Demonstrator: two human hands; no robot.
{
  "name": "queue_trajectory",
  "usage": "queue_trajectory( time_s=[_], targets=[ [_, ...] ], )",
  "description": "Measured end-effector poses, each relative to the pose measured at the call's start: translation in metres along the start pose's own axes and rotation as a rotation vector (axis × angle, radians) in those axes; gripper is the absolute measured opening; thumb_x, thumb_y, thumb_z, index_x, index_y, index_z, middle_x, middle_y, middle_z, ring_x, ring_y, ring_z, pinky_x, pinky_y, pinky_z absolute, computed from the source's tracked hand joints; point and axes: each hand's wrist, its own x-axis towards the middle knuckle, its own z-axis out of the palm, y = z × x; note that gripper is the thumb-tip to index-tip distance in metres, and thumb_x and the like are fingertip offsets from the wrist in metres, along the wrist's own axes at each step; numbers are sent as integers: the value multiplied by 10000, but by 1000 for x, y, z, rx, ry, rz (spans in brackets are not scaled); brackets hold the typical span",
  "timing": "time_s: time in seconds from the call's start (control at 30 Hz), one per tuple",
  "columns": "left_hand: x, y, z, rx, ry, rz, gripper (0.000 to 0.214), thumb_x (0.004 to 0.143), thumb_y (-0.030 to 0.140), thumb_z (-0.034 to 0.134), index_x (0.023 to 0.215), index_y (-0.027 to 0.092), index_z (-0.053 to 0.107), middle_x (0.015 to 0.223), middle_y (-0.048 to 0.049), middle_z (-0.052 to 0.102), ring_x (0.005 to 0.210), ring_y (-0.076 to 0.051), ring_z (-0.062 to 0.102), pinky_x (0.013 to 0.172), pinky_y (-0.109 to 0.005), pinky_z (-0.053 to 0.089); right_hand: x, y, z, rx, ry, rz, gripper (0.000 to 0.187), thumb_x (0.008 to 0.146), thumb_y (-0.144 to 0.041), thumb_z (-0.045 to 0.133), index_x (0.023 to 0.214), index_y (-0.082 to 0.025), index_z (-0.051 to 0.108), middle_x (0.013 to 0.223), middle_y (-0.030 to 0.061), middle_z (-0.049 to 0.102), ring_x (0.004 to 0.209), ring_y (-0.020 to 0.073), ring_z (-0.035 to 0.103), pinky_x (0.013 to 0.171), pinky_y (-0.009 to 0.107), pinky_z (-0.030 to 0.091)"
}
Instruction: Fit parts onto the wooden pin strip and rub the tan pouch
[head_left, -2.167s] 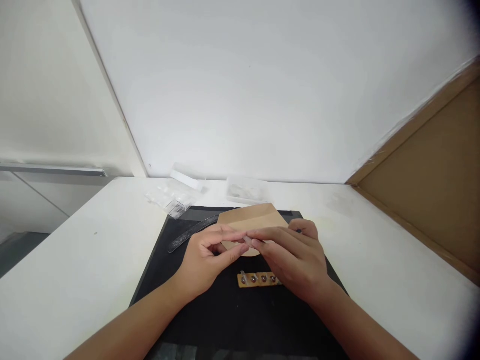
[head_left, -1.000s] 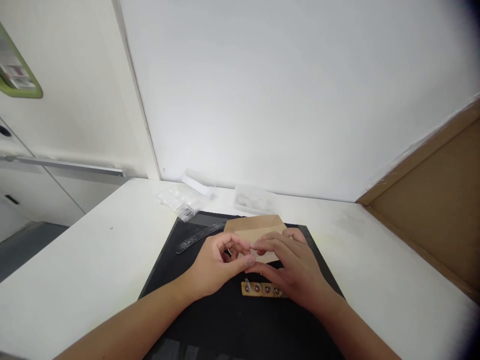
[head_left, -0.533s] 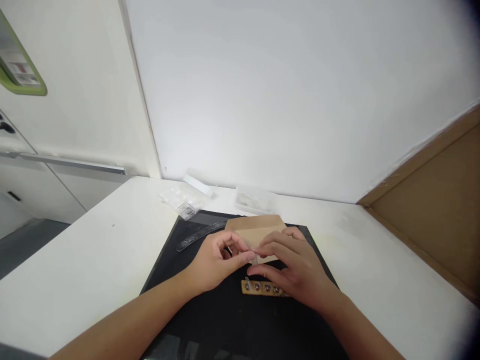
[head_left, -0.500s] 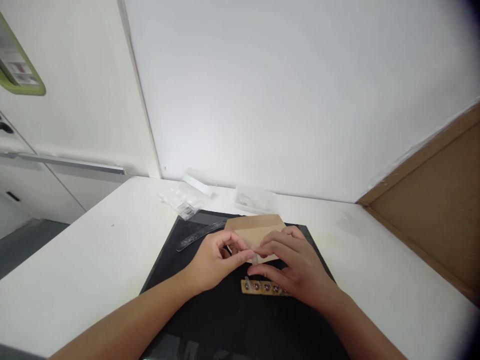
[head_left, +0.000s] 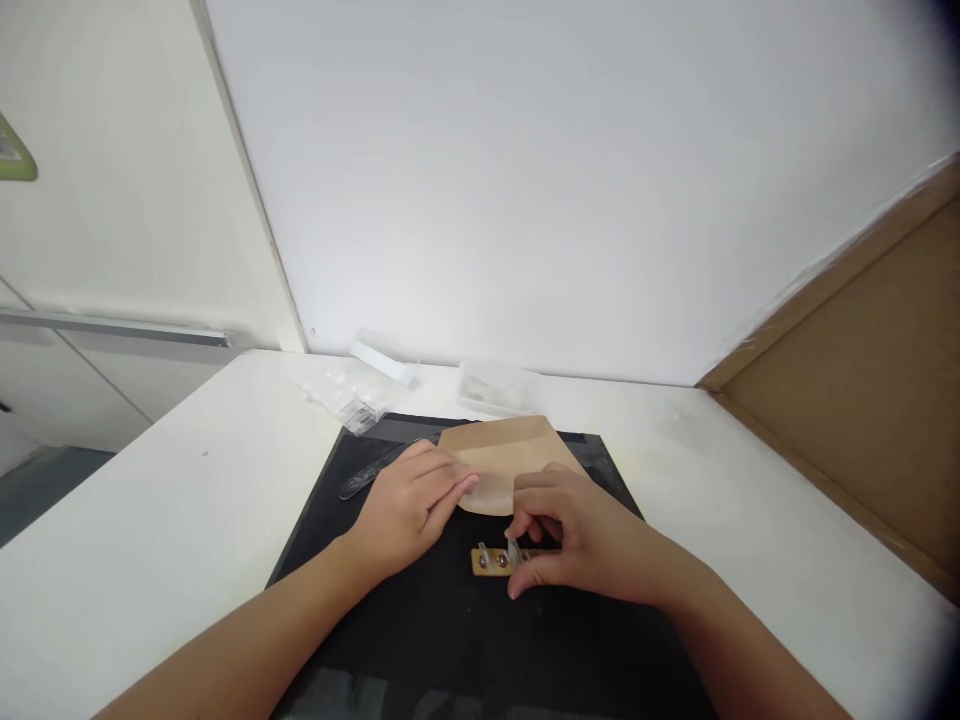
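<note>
My right hand (head_left: 581, 535) is curled over the right end of a small tan strip (head_left: 487, 561) lying on a black mat (head_left: 450, 640). Its thumb and forefinger pinch a small clear piece (head_left: 514, 552) standing on the strip. A second clear piece (head_left: 484, 552) stands near the strip's left end. My left hand (head_left: 409, 503) rests on the mat with fingers loosely together, their tips touching the edge of a tan paper envelope (head_left: 502, 452). It holds nothing that I can see.
A dark flat curved tool (head_left: 367, 472) lies at the mat's back left. Clear plastic bags (head_left: 349, 390) and a clear tray (head_left: 495, 388) sit on the white table by the wall. A brown board (head_left: 862, 390) leans at the right.
Both hands were pinched together above the envelope. Now they have parted: my right hand dropped to the tan strip with the clear piece, and my left hand settled by the envelope.
</note>
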Motion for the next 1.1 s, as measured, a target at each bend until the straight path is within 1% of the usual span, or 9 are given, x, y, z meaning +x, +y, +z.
queue_trajectory(
  time_s=[0.1,0.17,0.27,0.37,0.5,0.73,1.1],
  targets=[
    [0,-4,1,34,24,70,314,1006,71,549,1289,145,664,1004,-90,755,910,-210,604,858,-375,532,2,3,5,39,-53,6,450,715,-630,867,829,-224,709,736,-44,657,674,133,593,772,340,427],
    [0,-6,1,33,38,80,379,1006,54,528,1359,153,622,981,-83,741,910,-213,596,851,-376,537,2,5,6,55,-80,30,469,697,-638,876,840,-219,718,752,-41,654,690,132,594,799,344,419],
    [0,-7,2,35,28,73,425,1009,46,507,1409,167,586,972,-74,728,910,-211,592,860,-379,538,3,4,6,65,-108,74,453,697,-625,884,850,-227,730,780,-37,652,729,141,596,808,338,413],
    [-1,-6,2,49,14,64,436,1007,57,530,1421,181,583,997,-69,733,905,-206,582,862,-378,536,2,1,4,57,-121,109,414,722,-600,880,857,-236,736,793,-31,653,760,153,596,794,331,409],
    [-1,-5,1,58,3,60,450,1003,67,557,1434,194,584,1028,-73,741,922,-203,584,879,-383,536,1,-1,3,44,-131,116,388,736,-579,880,876,-244,743,802,-27,655,772,160,592,805,334,408],
    [0,-2,-1,54,-11,69,435,992,78,575,1414,178,611,1025,-94,753,911,-213,601,872,-401,540,2,-1,3,36,-146,134,343,754,-529,885,910,-251,760,809,-28,664,785,164,607,841,343,408],
    [2,-1,-1,53,-14,87,407,978,73,589,1374,158,630,1003,-93,760,898,-209,607,856,-397,542,2,-2,4,6,-153,116,297,771,-480,889,896,-245,758,766,-52,650,717,126,580,836,330,379]
  ],
)
